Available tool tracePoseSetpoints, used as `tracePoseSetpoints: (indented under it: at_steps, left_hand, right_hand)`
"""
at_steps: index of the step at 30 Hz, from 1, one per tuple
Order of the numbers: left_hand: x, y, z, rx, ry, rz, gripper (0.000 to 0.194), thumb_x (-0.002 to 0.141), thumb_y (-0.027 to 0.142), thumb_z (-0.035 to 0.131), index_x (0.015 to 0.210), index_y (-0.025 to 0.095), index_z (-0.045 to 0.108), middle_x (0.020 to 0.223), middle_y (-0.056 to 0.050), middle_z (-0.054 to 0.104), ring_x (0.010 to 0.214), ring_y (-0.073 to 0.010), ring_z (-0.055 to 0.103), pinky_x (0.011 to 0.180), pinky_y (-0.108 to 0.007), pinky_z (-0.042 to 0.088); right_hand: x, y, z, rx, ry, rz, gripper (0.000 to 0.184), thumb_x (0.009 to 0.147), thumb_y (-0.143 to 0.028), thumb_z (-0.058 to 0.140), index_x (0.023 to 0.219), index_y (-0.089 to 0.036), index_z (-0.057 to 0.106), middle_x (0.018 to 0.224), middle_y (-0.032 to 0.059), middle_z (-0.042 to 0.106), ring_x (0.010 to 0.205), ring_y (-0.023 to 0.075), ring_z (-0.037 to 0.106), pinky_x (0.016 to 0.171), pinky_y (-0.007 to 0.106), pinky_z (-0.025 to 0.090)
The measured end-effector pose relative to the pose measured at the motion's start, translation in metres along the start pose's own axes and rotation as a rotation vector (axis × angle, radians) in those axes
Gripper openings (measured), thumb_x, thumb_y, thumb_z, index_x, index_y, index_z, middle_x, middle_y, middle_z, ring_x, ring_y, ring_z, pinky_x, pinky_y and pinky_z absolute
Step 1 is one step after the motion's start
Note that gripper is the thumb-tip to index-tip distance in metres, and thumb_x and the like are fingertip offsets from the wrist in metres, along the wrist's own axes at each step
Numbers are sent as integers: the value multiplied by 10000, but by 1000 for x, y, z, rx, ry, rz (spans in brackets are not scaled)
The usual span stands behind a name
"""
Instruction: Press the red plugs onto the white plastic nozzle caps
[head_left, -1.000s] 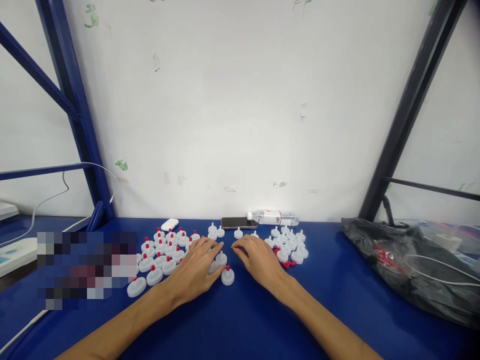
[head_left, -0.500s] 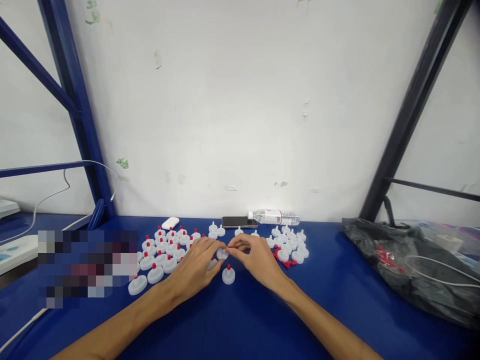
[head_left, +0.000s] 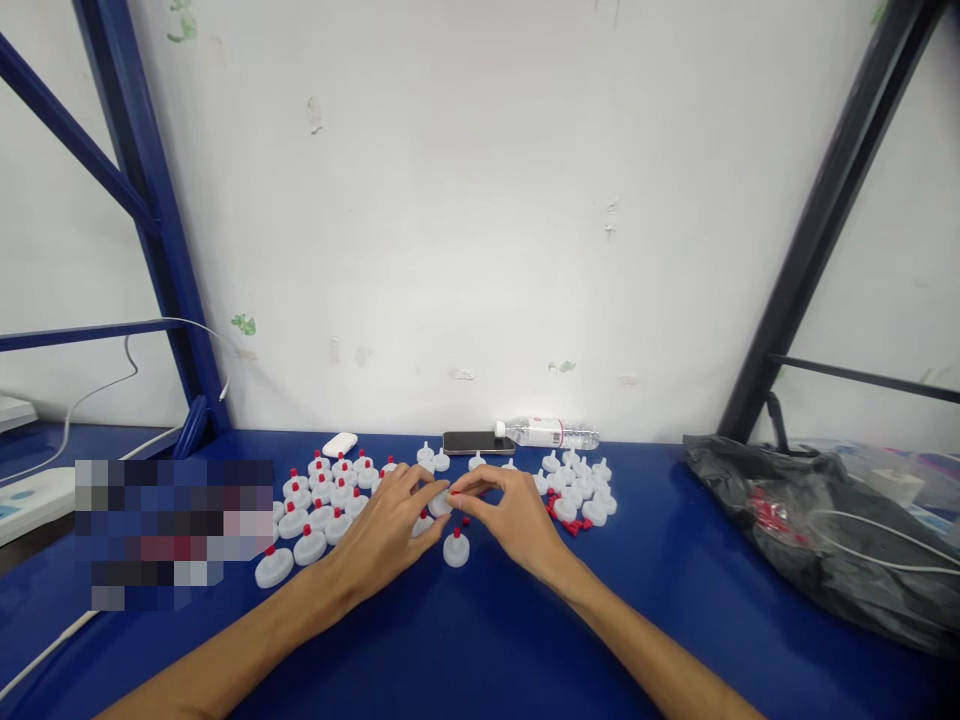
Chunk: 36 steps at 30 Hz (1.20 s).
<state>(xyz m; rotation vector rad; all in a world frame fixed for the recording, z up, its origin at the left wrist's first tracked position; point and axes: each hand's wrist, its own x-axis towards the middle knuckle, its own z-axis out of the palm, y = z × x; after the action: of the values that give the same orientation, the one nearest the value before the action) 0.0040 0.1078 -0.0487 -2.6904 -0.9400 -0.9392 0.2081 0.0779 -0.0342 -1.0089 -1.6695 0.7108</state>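
Here, left hand [head_left: 391,520], right hand [head_left: 516,515], one lid [head_left: 439,503] between, one bottle [head_left: 546,433].

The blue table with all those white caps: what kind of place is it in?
Perhaps a workshop or workroom; I can't be sure. So many matching white caps and a cluster of small red pieces are laid out on one blue table.

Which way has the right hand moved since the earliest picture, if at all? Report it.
Yes, slightly left: judged against the phone lying behind, the right hand now reaches farther toward the line of the phone's left end.
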Motion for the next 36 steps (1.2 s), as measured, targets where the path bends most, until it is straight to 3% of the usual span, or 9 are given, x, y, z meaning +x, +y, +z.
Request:
tracePoseSetpoints:
  at_steps: [7, 13, 16, 19, 21, 24, 28, 32, 36]
  left_hand:
    - [0, 2, -1, 8, -4, 15, 211, 997, 235, 581, 1197, 243, 648, 1034, -38, 655, 921, -224, 609, 883, -428, 537]
    - [0, 1, -3, -2, 58, 27, 234, 1007, 226, 583, 1239, 230, 615, 1088, -55, 645, 968, -233, 610, 888, -423, 518]
    - [0, 0, -5, -12, 92, 39, 276, 1019, 239, 573, 1294, 252, 591, 1118, -52, 631, 989, -229, 608, 905, -419, 516]
    - [0, 2, -8, -28, 111, 65, 281, 1027, 246, 570, 1306, 274, 586, 1139, -46, 623, 1010, -217, 607, 937, -409, 513]
    - [0, 2, -8, -37, 131, 84, 241, 1032, 264, 562, 1267, 270, 616, 1170, -58, 609, 1027, -221, 603, 930, -398, 521]
    - [0, 2, -7, -43, 169, 101, 228, 1029, 352, 565, 1219, 267, 659, 1204, -82, 583, 1072, -253, 594, 914, -410, 533]
    - [0, 2, -4, -47, 188, 112, 239, 1011, 378, 603, 1220, 282, 667, 1186, -76, 580, 1078, -263, 594, 923, -430, 521]
    - [0, 5, -4, -66, 189, 130, 215, 1009, 330, 608, 1204, 256, 659, 1141, -65, 581, 1050, -247, 596, 917, -406, 510]
    - [1, 7, -5, -75, 177, 125, 226, 1015, 349, 597, 1212, 250, 646, 1117, -60, 587, 1015, -236, 595, 898, -401, 505]
  right_hand:
    - [-1, 0, -1, 25, -39, 24, 90, 851, -273, 764, 875, -205, 818, 836, 38, 804, 805, 224, 742, 753, 314, 552]
    - [3, 0, -6, 187, -107, 104, 223, 834, -395, 791, 919, -189, 807, 921, 59, 782, 826, 203, 698, 758, 313, 536]
    - [1, -2, -8, 292, -108, 188, 423, 774, -395, 850, 1142, -221, 733, 1131, 69, 736, 1003, 212, 689, 857, 322, 545]
    - [-2, -4, -6, 481, -216, 296, 600, 790, -374, 842, 1335, -261, 619, 1254, 77, 694, 1126, 222, 679, 967, 355, 531]
    - [-4, -6, -3, 599, -287, 314, 596, 813, -353, 822, 1358, -245, 607, 1165, 67, 729, 1100, 219, 702, 1004, 367, 513]
    - [-6, -7, 3, 679, -287, 278, 579, 799, -335, 827, 1330, -217, 630, 990, 40, 768, 1050, 227, 732, 993, 373, 516]
    - [-5, -8, 6, 633, -235, 299, 602, 747, -341, 862, 1290, -193, 650, 940, 54, 799, 1021, 253, 755, 895, 354, 548]
    - [-5, -7, 6, 564, -193, 314, 598, 710, -310, 875, 1253, -200, 649, 869, 42, 812, 821, 205, 765, 724, 278, 532]
    - [-6, -9, 5, 576, -191, 306, 550, 726, -324, 858, 1207, -218, 615, 820, 12, 800, 790, 193, 766, 713, 269, 536]
